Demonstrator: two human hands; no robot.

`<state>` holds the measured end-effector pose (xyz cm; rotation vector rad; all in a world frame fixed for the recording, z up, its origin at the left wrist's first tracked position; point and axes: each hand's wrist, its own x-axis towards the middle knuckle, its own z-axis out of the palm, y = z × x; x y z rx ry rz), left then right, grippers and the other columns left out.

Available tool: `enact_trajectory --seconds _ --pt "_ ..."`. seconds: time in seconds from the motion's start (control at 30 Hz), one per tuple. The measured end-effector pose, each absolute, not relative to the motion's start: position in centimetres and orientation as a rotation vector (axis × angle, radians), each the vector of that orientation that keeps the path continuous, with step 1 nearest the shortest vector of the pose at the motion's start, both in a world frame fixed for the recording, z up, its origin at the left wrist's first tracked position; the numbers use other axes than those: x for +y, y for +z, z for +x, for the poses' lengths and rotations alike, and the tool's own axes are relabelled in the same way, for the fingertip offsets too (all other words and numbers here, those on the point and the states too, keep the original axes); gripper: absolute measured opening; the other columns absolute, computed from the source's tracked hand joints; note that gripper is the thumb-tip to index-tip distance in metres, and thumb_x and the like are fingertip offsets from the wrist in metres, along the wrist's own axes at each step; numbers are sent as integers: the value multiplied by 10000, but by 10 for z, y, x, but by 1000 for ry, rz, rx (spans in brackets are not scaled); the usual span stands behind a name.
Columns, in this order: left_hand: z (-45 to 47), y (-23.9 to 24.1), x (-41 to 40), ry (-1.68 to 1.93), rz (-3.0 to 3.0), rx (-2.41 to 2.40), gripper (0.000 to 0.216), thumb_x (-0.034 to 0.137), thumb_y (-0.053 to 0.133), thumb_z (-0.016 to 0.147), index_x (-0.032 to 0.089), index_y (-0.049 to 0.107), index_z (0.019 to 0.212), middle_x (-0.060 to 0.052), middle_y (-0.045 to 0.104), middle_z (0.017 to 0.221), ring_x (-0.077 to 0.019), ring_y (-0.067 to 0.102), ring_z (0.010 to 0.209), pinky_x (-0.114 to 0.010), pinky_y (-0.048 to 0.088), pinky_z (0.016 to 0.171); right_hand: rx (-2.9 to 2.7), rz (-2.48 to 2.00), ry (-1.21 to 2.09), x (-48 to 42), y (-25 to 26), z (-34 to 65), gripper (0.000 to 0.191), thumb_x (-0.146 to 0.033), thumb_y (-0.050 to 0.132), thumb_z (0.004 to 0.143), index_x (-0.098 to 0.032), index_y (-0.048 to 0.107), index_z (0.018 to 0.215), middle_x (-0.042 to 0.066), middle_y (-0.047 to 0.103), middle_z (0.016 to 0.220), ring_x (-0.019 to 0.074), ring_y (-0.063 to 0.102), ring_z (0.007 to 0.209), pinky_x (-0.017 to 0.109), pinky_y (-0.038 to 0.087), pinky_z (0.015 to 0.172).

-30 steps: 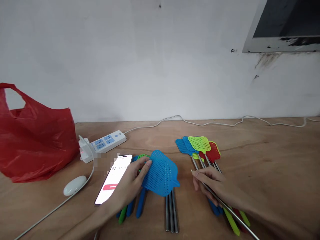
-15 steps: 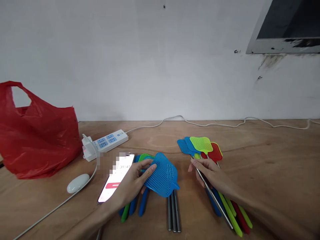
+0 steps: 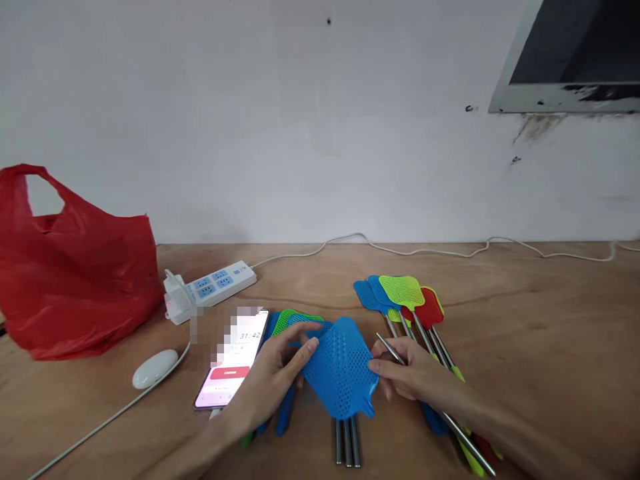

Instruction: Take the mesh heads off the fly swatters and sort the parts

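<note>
The left grip (image 3: 280, 360) is clamped on a blue swatter head (image 3: 343, 373), thumb over the mesh and fingers behind its upper left edge. The right grip (image 3: 413, 370) is closed around a metal rod (image 3: 467, 442), whose thin tip pokes out above the fingers while its length slants down to the right beneath the forearm. The right thumb also meets the right edge of the blue swatter head, so that piece sits directly between the two grips, its short neck pointing down and to the right.

Below the mesh, three loose rods (image 3: 347, 445) lie side by side on the counter (image 3: 540, 320), their upper ends covered by it. Under and beside the left grip is a heap of green and blue heads (image 3: 300, 318), with blue handles (image 3: 285, 412) showing below. Behind the right grip, a fan of swatters (image 3: 401, 291) in lime, blue and red lies with heads toward the wall (image 3: 250, 133).

Farther left are a lit phone (image 3: 235, 373), a white power strip (image 3: 215, 283), an oval white object (image 3: 155, 368) and a red plastic bag (image 3: 75, 287).
</note>
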<state>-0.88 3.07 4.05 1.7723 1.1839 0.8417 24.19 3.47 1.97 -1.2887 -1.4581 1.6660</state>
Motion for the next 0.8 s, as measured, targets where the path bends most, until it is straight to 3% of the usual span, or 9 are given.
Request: enact_trajectory --seconds 0.1,0.2,0.3,0.43,0.6,0.8 --pt "-14 39 32 975 2090 1310 231 413 448 1019 225 561 1091 -9 618 881 -181 595 740 -297 468 644 -1266 -1281 1649 40 20 245 483 -574 778 627 -217 486 771 -42 626 459 28 212 292 215 93 354" --pt "-16 38 33 888 2413 1291 233 329 452 1018 214 561 846 -15 613 826 -203 583 776 -331 451 694 -1203 -1265 1606 43 19 248 495 -577 787 620 -205 502 781 5 697 547 19 216 292 211 104 348" --pt "-14 36 30 768 2599 1174 237 266 452 1002 208 575 808 -34 624 846 -217 585 812 -350 458 727 -1218 -1289 1574 43 15 248 483 -591 769 650 -198 524 786 21 723 596 21 219 301 210 117 343" --pt "-11 35 27 717 2664 1156 174 234 458 981 204 592 875 -55 637 905 -232 597 845 -375 483 748 -1310 -1323 1517 39 11 245 477 -604 717 721 -164 608 870 28 732 624 31 213 319 217 132 347" --pt "-12 30 28 734 2672 1214 128 239 473 970 190 574 1033 -83 662 1011 -259 629 912 -428 529 798 -1523 -1297 1593 30 18 243 545 -581 699 779 -144 702 1105 46 757 827 36 227 377 223 135 369" --pt "-14 24 26 617 2754 1194 422 239 549 938 222 510 1358 -112 620 1353 -307 594 1214 -500 499 1007 -1602 -1259 1578 27 19 248 555 -626 613 859 -200 715 1199 51 748 941 58 274 405 241 163 392"
